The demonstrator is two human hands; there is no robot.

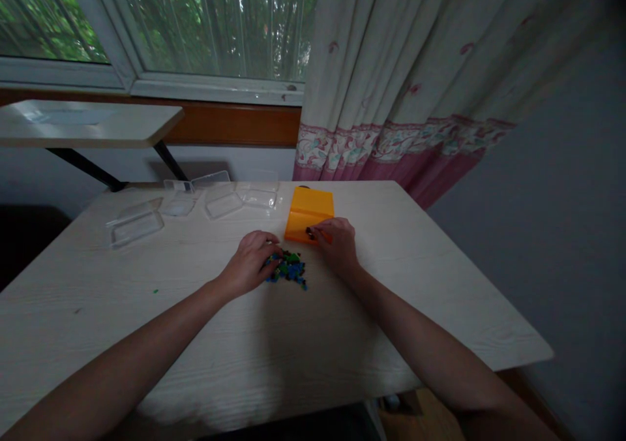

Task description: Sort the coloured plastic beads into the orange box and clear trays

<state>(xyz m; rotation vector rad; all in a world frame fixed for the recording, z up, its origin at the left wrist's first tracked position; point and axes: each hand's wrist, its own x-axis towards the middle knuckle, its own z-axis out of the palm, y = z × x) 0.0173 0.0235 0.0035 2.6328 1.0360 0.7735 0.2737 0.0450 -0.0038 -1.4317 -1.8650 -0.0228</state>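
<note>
A small heap of blue and green pieces (pixel 289 269) lies on the pale wooden table (pixel 205 317). My left hand (pixel 252 259) rests on the heap's left side, fingers curled down into the pieces. My right hand (pixel 336 244) sits at the heap's right, beside an orange box (pixel 308 212), pinching a tiny dark piece at the box's front edge. What the left fingers hold is hidden.
Several clear plastic trays and lids (pixel 134 226) lie along the table's far left. A single green piece (pixel 155 291) lies apart at the left. A second tabletop (pixel 88 122) stands behind, under the window. A curtain (pixel 415 82) hangs at the right.
</note>
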